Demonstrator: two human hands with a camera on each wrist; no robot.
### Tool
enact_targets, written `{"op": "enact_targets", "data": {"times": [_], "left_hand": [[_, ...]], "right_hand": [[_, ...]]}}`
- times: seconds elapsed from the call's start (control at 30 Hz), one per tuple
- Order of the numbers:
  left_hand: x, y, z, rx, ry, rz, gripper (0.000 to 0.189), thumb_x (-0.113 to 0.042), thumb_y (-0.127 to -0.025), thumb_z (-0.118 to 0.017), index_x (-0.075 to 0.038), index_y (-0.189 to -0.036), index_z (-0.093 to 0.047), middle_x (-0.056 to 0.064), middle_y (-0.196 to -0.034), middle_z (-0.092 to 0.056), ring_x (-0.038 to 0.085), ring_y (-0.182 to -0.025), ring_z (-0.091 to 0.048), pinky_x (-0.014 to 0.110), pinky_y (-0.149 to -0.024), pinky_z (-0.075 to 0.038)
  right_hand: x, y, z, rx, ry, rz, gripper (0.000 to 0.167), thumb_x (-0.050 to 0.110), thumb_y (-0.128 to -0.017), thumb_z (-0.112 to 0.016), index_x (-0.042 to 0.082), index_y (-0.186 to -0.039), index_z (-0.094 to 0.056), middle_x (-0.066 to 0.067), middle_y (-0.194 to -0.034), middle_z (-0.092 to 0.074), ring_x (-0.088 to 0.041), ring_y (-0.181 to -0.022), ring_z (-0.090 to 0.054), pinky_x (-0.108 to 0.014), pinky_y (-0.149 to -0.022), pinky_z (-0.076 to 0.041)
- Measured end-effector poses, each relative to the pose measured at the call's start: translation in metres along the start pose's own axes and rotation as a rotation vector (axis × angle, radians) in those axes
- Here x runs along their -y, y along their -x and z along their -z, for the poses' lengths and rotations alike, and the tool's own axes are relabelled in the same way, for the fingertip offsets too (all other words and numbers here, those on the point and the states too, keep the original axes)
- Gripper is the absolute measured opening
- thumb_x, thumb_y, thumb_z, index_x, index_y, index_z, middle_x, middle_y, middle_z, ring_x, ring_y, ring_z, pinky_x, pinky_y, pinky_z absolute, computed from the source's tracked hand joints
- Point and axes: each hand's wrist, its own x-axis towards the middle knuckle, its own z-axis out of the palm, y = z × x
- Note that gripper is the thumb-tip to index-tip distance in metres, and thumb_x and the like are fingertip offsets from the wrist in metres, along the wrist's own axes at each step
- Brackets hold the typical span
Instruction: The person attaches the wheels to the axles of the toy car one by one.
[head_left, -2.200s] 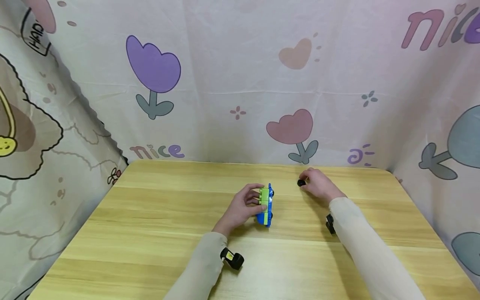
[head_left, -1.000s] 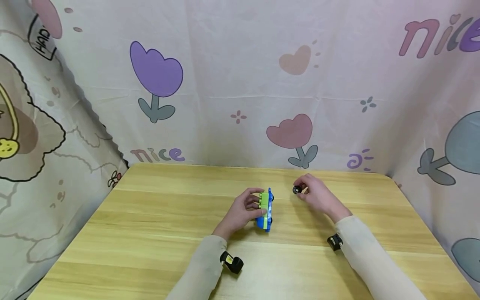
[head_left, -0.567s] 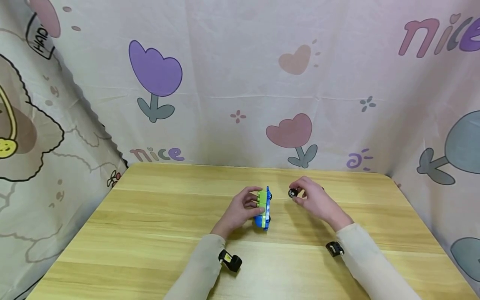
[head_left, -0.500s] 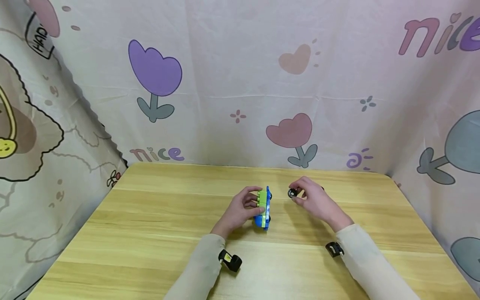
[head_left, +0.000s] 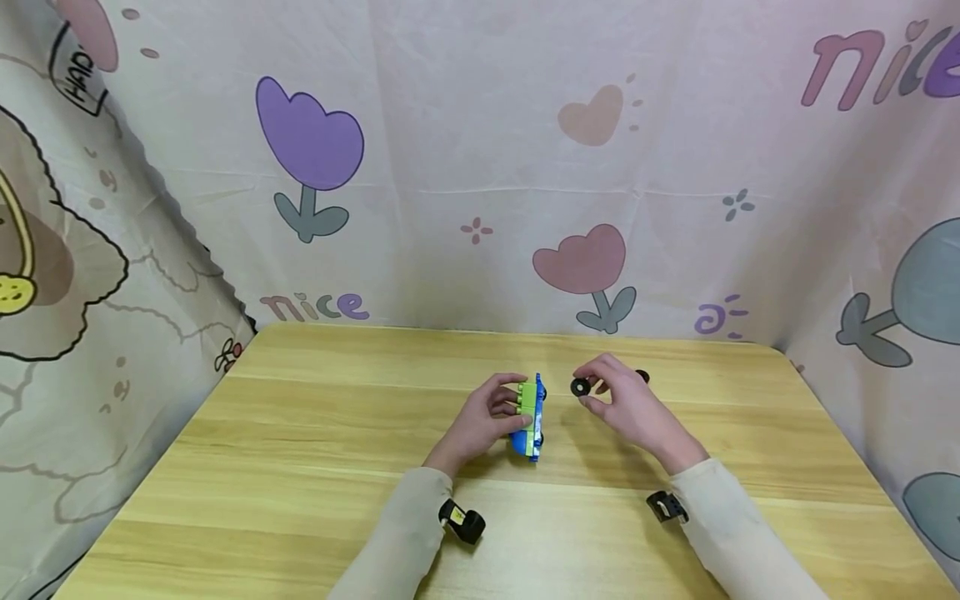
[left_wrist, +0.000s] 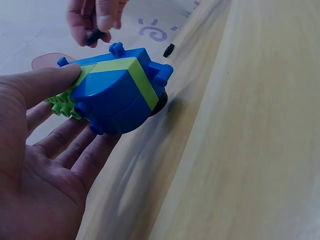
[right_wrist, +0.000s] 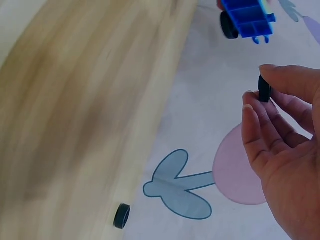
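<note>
My left hand (head_left: 474, 423) grips a blue and lime-green toy car (head_left: 528, 421) built of blocks, thumb on the near side and fingers behind. The car is turned on its side, its blue base facing right. In the left wrist view, its rounded blue front (left_wrist: 112, 100) points towards the camera, and a black wheel (left_wrist: 160, 103) shows at its lower side. My right hand (head_left: 633, 407) pinches a loose black wheel (head_left: 581, 387) between thumb and fingers, a short gap to the right of the car. The right wrist view shows this small wheel (right_wrist: 264, 90) edge-on.
Another black wheel (head_left: 642, 376) stands on the wooden table (head_left: 315, 433) just behind my right hand, near the back edge. A printed cloth (head_left: 450, 150) hangs behind the table and along both sides. Each wrist wears a small black camera (head_left: 463, 522).
My right hand has moved left and slightly nearer with the wheel, closing towards the car, and turned it face-on. The other wheel has come into sight behind that hand. My left hand stays nearly still.
</note>
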Motion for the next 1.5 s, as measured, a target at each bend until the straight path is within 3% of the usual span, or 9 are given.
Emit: {"op": "enact_targets", "data": {"times": [0.1, 0.33, 0.6, 1.13, 1.37, 1.5], "left_hand": [[-0.001, 0.0, 0.0, 0.009, 0.006, 0.01, 0.059, 0.0, -0.088, -0.071, -0.006, -0.141, -0.046, 0.013, -0.115, -0.063, 0.033, -0.1, -0.061, 0.036, -0.087, -0.053], [-0.025, 0.009, -0.003, 0.012, -0.001, 0.006, 0.056, 0.004, -0.088, -0.069, 0.001, -0.139, -0.046, 0.017, -0.113, -0.063, 0.035, -0.099, -0.061, 0.038, -0.088, -0.053], [0.0, -0.001, -0.001, 0.017, 0.004, 0.005, 0.059, 0.001, -0.088, -0.07, -0.005, -0.142, -0.046, 0.014, -0.116, -0.063, 0.032, -0.099, -0.062, 0.038, -0.087, -0.053], [0.002, -0.001, -0.002, 0.007, -0.023, -0.001, 0.057, -0.005, -0.089, -0.072, -0.015, -0.141, -0.051, 0.01, -0.115, -0.062, 0.024, -0.096, -0.063, 0.037, -0.088, -0.053], [0.002, -0.001, -0.002, 0.014, -0.001, -0.01, 0.056, -0.004, -0.089, -0.072, -0.013, -0.141, -0.051, 0.012, -0.114, -0.062, 0.026, -0.096, -0.063, 0.037, -0.087, -0.053], [0.001, -0.001, -0.002, 0.016, -0.001, -0.009, 0.055, -0.005, -0.09, -0.071, -0.013, -0.14, -0.051, 0.012, -0.115, -0.062, 0.026, -0.097, -0.063, 0.038, -0.087, -0.053]], "right_hand": [[0.004, 0.001, 0.0, 0.007, -0.015, -0.001, 0.031, 0.001, -0.085, -0.074, 0.001, -0.114, -0.065, -0.004, -0.108, -0.06, -0.022, -0.092, -0.062, -0.04, -0.082, -0.054], [0.009, 0.003, 0.0, -0.002, -0.033, 0.022, 0.03, 0.001, -0.085, -0.075, 0.004, -0.113, -0.066, -0.002, -0.108, -0.061, -0.02, -0.092, -0.063, -0.041, -0.082, -0.054], [0.016, 0.005, -0.002, -0.011, -0.04, 0.027, 0.029, 0.004, -0.086, -0.075, 0.005, -0.113, -0.066, 0.0, -0.108, -0.061, -0.021, -0.093, -0.062, -0.045, -0.081, -0.053], [0.027, 0.0, -0.015, -0.04, -0.077, 0.07, 0.03, 0.007, -0.086, -0.077, 0.009, -0.114, -0.065, 0.003, -0.109, -0.06, -0.017, -0.094, -0.06, -0.038, -0.078, -0.053], [0.028, -0.002, -0.022, -0.033, -0.09, 0.069, 0.03, 0.006, -0.084, -0.077, 0.01, -0.112, -0.065, 0.006, -0.106, -0.058, -0.022, -0.094, -0.06, -0.045, -0.074, -0.053], [0.029, -0.003, -0.024, -0.038, -0.102, 0.09, 0.031, 0.004, -0.083, -0.078, 0.01, -0.111, -0.065, 0.006, -0.106, -0.058, -0.017, -0.093, -0.058, -0.046, -0.075, -0.053]]}}
